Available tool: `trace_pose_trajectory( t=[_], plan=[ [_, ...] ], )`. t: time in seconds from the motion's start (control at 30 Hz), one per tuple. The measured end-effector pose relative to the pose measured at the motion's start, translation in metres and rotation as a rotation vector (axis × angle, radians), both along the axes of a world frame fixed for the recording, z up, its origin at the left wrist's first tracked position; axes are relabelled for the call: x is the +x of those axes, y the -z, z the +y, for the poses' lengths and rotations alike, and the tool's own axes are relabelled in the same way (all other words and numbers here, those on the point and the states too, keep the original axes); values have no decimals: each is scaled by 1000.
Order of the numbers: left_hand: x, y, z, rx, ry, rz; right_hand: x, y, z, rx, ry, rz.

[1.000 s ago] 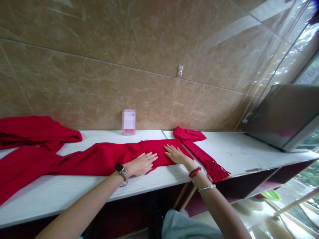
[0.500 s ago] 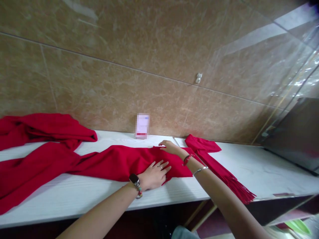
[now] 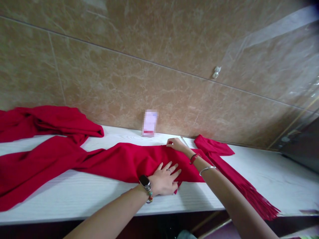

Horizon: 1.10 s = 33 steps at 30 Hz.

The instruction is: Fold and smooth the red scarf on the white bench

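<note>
A long red scarf (image 3: pixel 124 159) stretches across the white countertop, twisted and narrow near its left part and spread wider under my hands. My left hand (image 3: pixel 165 179) lies flat on the cloth near its front edge, fingers spread, wearing a ring and a wrist watch. At the scarf's far edge, my right hand (image 3: pixel 175 145) pinches the fabric between thumb and fingers. Just right of my right forearm lies a fringed red strip of cloth (image 3: pixel 234 172), its tassels reaching the counter's front edge; whether it joins the scarf is hidden.
A heap of red cloth (image 3: pixel 50 121) rests at the back left of the white counter (image 3: pixel 104 196). A blurred-out upright card or phone (image 3: pixel 149 122) leans on the brown tiled wall (image 3: pixel 124 83). On that wall sits a small white hook (image 3: pixel 216 72). A dark appliance (image 3: pixel 304 142) stands far right.
My right hand's fingers have closed onto the scarf's far edge. My left hand stays flat on the cloth. The whole view has shifted slightly.
</note>
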<state>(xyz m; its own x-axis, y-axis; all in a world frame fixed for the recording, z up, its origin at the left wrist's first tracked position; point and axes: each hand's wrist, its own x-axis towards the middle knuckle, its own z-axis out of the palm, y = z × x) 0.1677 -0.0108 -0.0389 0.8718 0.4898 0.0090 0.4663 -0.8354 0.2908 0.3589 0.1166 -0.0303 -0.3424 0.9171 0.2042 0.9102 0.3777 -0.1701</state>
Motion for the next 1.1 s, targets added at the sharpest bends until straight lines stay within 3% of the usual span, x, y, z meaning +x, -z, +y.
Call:
trace_pose_trajectory(
  t=[0.17,0.37,0.6,0.77,0.93,1.0,1.1],
  plan=[
    [0,-2,-2,-84,-73,41,-6,6,-7,13,12,14],
    [-1,-4,-3,-64,-118,33,-1,12,-39,217,18,92],
    [-5,-10,1,-62,-188,59,14,25,-82,-75,-12,-60],
    [-4,-7,6,-37,-190,104,54,31,-81,-71,43,-142],
    [-4,-13,9,5,-197,109,114,32,-83,-58,309,-210],
    [-3,-20,13,32,-211,98,121,27,-85,-36,373,-186],
    [3,-36,25,4,-201,138,102,20,-90,58,325,-112]
  ],
)
